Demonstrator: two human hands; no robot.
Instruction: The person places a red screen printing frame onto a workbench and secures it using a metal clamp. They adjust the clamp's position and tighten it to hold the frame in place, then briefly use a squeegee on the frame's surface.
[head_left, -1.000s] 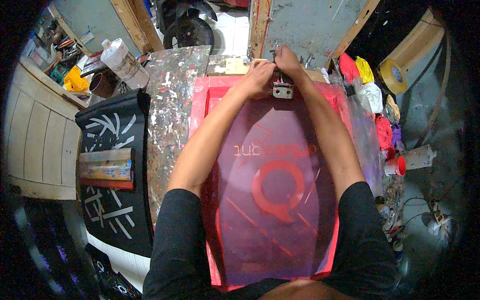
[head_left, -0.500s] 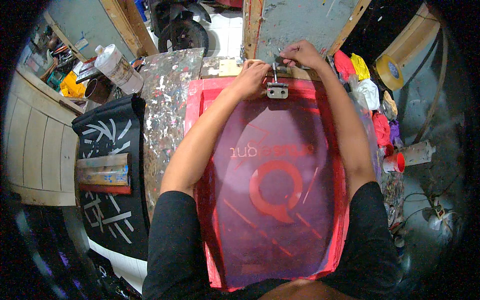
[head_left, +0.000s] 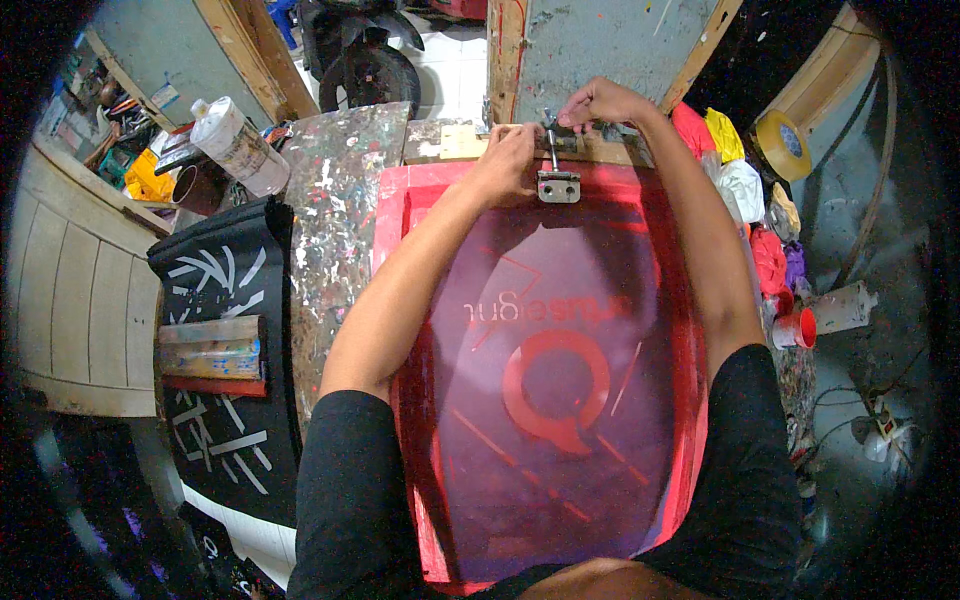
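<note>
A screen printing frame (head_left: 386,240) with red-stained edges lies in front of me, its purple mesh (head_left: 490,400) bearing a ring-shaped design and reversed lettering. A metal hinge clamp (head_left: 558,188) sits on the frame's far edge, with a bolt (head_left: 553,150) rising beyond it. My left hand (head_left: 510,165) is closed over the far edge, just left of the clamp; its fingertips are partly hidden. The fingers of my right hand (head_left: 598,105) pinch at the winged top of the bolt. Part of the grip is too small to see clearly.
Left of the paint-spattered table (head_left: 335,220), a squeegee (head_left: 212,350) lies on black printed fabric (head_left: 225,270). Behind it stands a stained plastic bottle (head_left: 240,145). On the right are coloured bags (head_left: 740,190), a tape roll (head_left: 780,145) and a red cup (head_left: 795,328).
My right fingers have shifted slightly at the bolt's top, and its winged head now shows. My left hand stays beside the clamp. The whole view has shifted a little.
</note>
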